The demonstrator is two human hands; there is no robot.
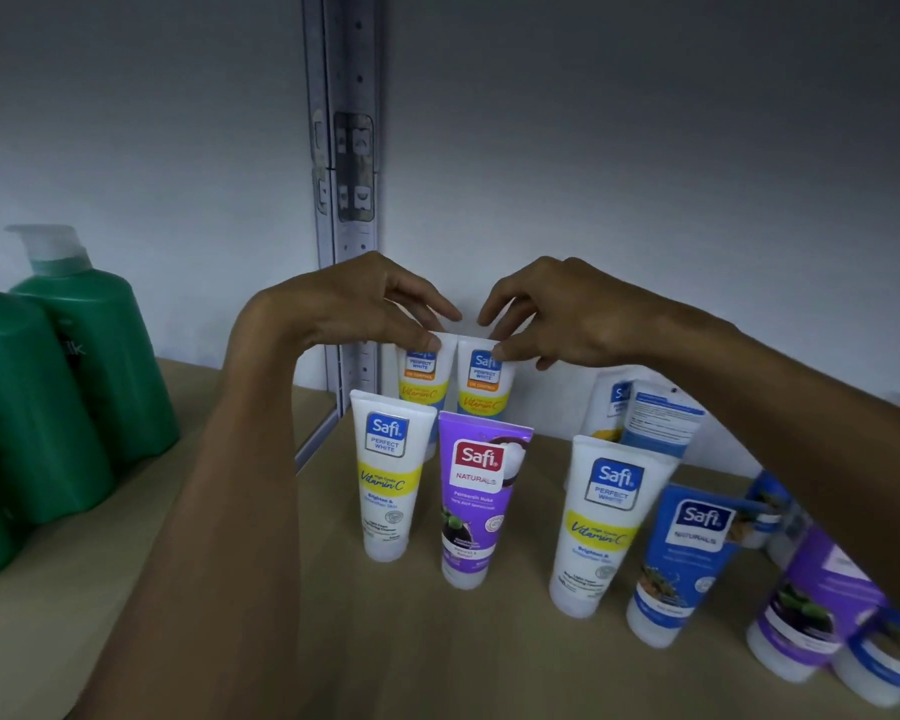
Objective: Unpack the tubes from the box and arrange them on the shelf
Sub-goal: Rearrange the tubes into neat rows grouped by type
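Two white tubes with orange bands stand side by side at the back of the shelf (396, 652). My left hand (365, 304) pinches the top of the left tube (421, 379). My right hand (557, 314) pinches the top of the right tube (484, 387). In front of them a white Vitamin C tube (388, 480) and a purple tube (476, 498) stand upright. Further right stand another white tube (601, 527) and a blue tube (681, 558). The box is out of view.
Green pump bottles (48, 376) stand on the neighbouring shelf at left. A grey metal upright (346, 174) runs up the back wall. More tubes (640, 413) stand at the back right, and several purple and blue ones (822, 610) lie tipped at the far right.
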